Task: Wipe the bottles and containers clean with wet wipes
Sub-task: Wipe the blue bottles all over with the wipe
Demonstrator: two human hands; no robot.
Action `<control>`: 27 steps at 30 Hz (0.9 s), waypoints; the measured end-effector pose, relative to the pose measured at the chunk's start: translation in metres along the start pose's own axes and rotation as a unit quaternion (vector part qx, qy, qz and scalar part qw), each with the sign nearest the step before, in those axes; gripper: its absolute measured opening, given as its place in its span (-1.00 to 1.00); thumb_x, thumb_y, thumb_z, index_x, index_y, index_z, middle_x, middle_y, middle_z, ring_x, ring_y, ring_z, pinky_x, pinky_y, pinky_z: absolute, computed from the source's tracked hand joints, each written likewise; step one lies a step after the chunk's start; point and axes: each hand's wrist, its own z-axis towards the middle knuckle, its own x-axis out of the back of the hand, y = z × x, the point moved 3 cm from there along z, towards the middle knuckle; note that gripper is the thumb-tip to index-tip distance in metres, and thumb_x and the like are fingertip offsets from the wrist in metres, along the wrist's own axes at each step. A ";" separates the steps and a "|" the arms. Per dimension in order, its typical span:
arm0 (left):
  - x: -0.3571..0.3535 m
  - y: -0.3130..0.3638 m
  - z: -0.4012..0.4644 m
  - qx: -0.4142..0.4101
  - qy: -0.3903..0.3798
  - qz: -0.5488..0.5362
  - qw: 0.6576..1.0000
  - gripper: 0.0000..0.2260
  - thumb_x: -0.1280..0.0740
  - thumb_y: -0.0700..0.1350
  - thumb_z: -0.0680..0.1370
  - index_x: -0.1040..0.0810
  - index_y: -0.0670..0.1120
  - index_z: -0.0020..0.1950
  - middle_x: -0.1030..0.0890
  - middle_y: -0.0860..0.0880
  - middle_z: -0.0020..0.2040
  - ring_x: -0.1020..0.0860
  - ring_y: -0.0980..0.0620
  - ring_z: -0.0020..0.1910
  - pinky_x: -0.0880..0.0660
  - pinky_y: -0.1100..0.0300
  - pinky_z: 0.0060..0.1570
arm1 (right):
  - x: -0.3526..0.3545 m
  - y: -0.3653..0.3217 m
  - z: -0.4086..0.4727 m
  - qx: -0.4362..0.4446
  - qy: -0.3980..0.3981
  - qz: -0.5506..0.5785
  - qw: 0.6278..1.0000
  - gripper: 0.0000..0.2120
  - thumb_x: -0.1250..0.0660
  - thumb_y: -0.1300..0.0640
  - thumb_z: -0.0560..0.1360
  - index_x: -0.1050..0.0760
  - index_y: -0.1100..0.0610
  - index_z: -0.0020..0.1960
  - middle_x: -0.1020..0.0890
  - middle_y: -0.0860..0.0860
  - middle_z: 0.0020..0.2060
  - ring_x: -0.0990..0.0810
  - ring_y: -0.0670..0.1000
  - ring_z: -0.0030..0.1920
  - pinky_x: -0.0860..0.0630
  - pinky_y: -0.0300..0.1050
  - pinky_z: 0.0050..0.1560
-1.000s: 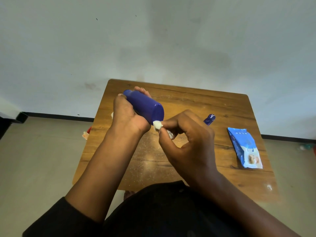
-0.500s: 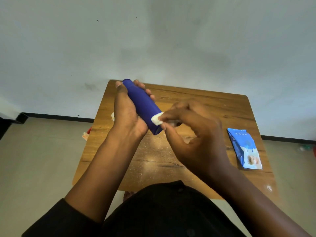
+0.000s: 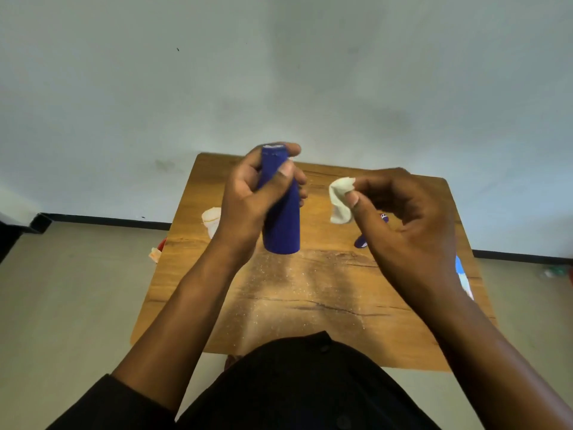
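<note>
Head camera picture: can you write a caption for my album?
Left hand grips a blue bottle while right hand pinches a wet wipe.

I see soft, even daylight — no glare; faint shadows on the wall (image 3: 310, 72), slightly blurred hands, wide-angle bending at edges.

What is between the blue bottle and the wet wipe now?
In the head view, nothing: only bare wooden table shows through the gap between the blue bottle in the left hand and the wet wipe pinched by the right hand.
</note>
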 end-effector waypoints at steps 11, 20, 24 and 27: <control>-0.018 0.000 -0.011 -0.089 -0.132 0.241 0.957 -0.68 -0.53 -0.16 0.56 -0.62 -0.05 0.30 -0.70 0.05 0.12 -0.67 -0.02 0.10 -0.61 0.16 0.06 | 0.009 -0.013 0.023 -0.046 -0.021 0.044 0.998 -0.89 -0.49 0.18 0.58 -0.62 0.09 0.09 -0.69 -0.03 -0.12 -0.68 0.04 -0.10 -0.70 -0.01 -0.11; -0.011 -0.009 -0.012 -0.109 -0.062 0.344 0.930 -0.58 -0.51 -0.15 0.55 -0.51 0.12 0.36 -0.60 0.23 0.14 -0.60 0.21 0.12 -0.56 0.37 0.05 | -0.007 -0.010 0.010 -0.006 -0.065 0.019 0.998 -0.73 -0.49 0.14 0.58 -0.63 -0.19 0.17 -0.67 -0.08 0.09 -0.66 -0.10 0.14 -0.68 -0.26 0.00; -0.012 -0.010 -0.011 -0.134 -0.051 0.343 0.928 -0.68 -0.48 -0.14 0.58 -0.61 0.01 0.32 -0.65 0.15 0.10 -0.62 0.18 0.06 -0.53 0.31 0.00 | -0.011 -0.009 0.004 0.017 -0.051 -0.001 0.999 -0.79 -0.50 0.16 0.57 -0.68 -0.05 0.17 -0.72 -0.10 0.00 -0.69 -0.07 0.00 -0.67 -0.20 -0.10; -0.011 -0.013 -0.010 -0.144 -0.067 0.324 0.933 -0.70 -0.46 -0.13 0.59 -0.64 -0.05 0.32 -0.70 0.06 0.16 -0.66 0.04 0.15 -0.61 0.06 0.10 | -0.012 -0.009 0.000 0.056 -0.045 -0.012 0.997 -0.82 -0.49 0.15 0.56 -0.68 -0.04 0.13 -0.72 -0.06 -0.06 -0.67 -0.04 -0.08 -0.63 -0.21 -0.16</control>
